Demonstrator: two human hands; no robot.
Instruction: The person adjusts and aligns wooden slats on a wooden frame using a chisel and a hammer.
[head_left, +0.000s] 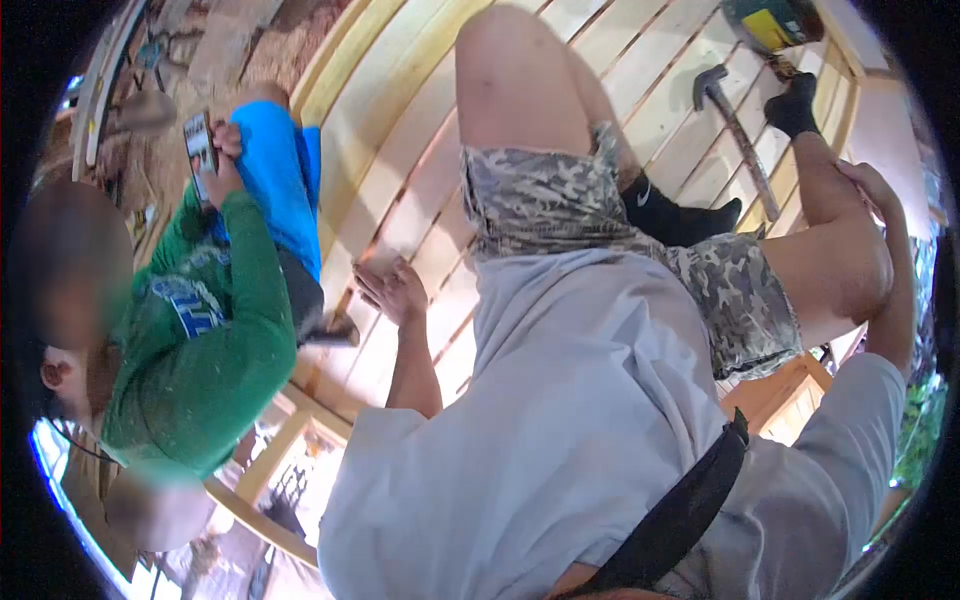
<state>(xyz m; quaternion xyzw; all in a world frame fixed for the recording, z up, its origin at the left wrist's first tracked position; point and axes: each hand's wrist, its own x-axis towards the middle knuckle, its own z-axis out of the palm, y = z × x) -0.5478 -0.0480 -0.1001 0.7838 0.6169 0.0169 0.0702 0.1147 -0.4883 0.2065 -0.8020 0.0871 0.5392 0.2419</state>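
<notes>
My left hand [394, 290] is open at the left edge of my lap, fingers stretched out over the pale wooden slats [400, 165]. Nothing is in it. On the far right, my right hand [868, 188] rests on my bare shin, its fingers laid along the leg and partly hard to see. A claw hammer [738, 145] lies on the slats between my feet, head toward the top. Below my left hand, a dark object with a round wooden end [335, 332] lies beside the other person; its kind is unclear.
To my left sits a person in a green top [225, 330] and blue shorts, holding a phone [199, 150] in both hands. A dark container with a yellow label [770, 25] stands at the top right. A wooden rail [262, 525] runs at the lower left.
</notes>
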